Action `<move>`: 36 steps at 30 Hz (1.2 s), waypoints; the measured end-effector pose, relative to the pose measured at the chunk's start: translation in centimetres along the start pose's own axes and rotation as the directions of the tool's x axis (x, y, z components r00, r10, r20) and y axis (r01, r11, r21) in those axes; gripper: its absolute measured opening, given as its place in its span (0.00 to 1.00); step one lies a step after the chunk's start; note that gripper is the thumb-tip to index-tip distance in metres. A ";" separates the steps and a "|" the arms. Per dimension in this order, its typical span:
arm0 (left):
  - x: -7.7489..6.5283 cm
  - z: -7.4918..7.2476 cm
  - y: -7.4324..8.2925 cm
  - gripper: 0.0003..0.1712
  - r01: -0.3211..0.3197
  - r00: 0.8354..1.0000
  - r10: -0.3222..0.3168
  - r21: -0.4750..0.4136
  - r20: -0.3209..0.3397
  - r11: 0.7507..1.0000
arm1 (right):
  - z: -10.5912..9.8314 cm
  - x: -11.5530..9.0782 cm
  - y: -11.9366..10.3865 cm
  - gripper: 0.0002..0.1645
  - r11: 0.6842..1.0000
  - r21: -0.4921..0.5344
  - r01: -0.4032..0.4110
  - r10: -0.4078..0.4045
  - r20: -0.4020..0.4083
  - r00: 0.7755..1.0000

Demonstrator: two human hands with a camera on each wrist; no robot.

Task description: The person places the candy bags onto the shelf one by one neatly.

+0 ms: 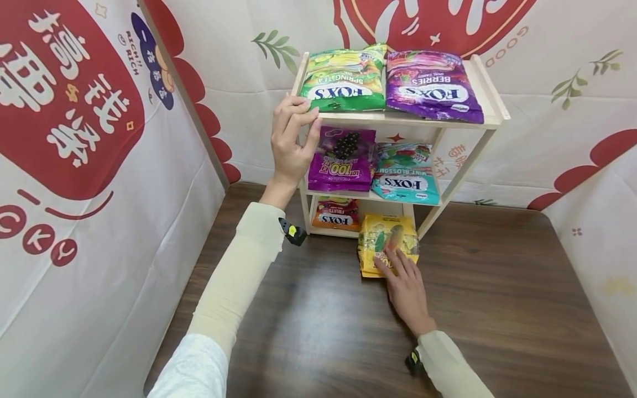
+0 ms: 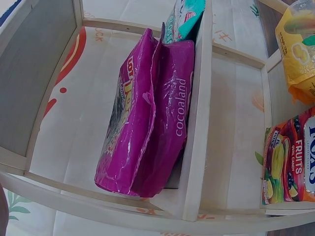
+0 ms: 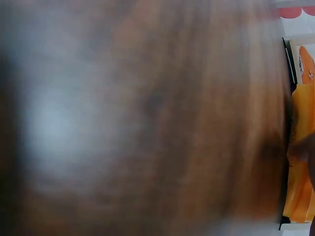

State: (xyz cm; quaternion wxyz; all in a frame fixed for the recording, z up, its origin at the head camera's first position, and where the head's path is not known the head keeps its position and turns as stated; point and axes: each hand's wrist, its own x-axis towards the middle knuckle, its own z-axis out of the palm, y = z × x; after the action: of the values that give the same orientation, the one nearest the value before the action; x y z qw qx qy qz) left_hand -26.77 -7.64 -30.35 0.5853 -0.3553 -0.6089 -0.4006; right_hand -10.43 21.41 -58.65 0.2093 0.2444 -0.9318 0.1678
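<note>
A small pale wooden shelf rack (image 1: 490,108) stands on the table with bags of candy on its levels. My left hand (image 1: 293,141) grips the rack's top left corner, beside the green Spring Tea candy bag (image 1: 343,80). The right hand (image 1: 408,290) rests its extended fingers on a yellow candy bag (image 1: 370,243). That bag lies at the right of the bottom level, its near end out over the table. In the right wrist view, part of the yellow bag (image 3: 298,191) shows at the right edge; much of that view is blurred.
A purple Berries bag (image 1: 433,85) lies on the top level. Below are a magenta cocoaland bag (image 1: 340,160) and a teal Mint Blossom bag (image 1: 405,174). An orange Fruits bag (image 1: 335,214) sits bottom left. Printed cloth (image 1: 537,166) hangs behind the dark wooden table (image 1: 507,287).
</note>
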 end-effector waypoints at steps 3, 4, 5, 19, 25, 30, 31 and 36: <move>0.0 0.0 0.0 0.08 -0.004 1.000 0.004 -0.004 -0.004 1.000 | 0.1 0.7 0.2 0.32 1.000 -0.004 -0.009 0.009 -0.022 1.000; 0.0 0.0 0.0 0.08 -0.005 1.000 0.005 -0.005 -0.005 1.000 | 0.0 0.9 0.2 0.31 1.000 -0.007 -0.011 0.011 -0.019 1.000; 0.0 0.0 0.0 0.08 -0.006 1.000 0.006 -0.006 -0.006 1.000 | 0.0 1.1 0.3 0.30 1.000 -0.012 -0.012 0.011 -0.012 1.000; -0.1 0.2 0.0 0.08 -0.004 1.000 0.003 -0.018 -0.015 1.000 | -1.5 4.9 1.3 0.31 0.999 -0.038 -0.006 0.010 0.094 0.996; -0.1 0.2 -0.1 0.08 -0.003 1.000 0.003 -0.015 -0.016 1.000 | -1.5 6.1 1.7 0.30 0.998 -0.050 -0.024 0.030 0.105 0.994; -0.1 0.1 0.0 0.08 -0.008 1.000 0.008 -0.015 -0.016 1.000 | -0.8 6.4 2.0 0.31 0.997 -0.071 -0.019 0.024 0.062 0.998; 0.0 0.1 0.0 0.08 -0.008 1.000 0.008 -0.016 -0.015 1.000 | -0.7 6.3 2.0 0.32 0.997 -0.074 -0.017 0.021 0.049 0.999; 0.1 0.0 0.0 0.08 -0.008 1.000 0.008 -0.015 -0.011 1.000 | -0.1 5.4 0.6 0.31 0.995 -0.099 -0.002 0.002 0.000 1.000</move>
State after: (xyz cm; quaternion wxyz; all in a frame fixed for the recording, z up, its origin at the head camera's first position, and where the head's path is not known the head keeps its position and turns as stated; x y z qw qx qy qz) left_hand -26.75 -7.65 -30.27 0.5875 -0.3598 -0.6015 -0.4046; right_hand -15.00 19.88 -56.16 0.2210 0.2329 -0.9392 0.1216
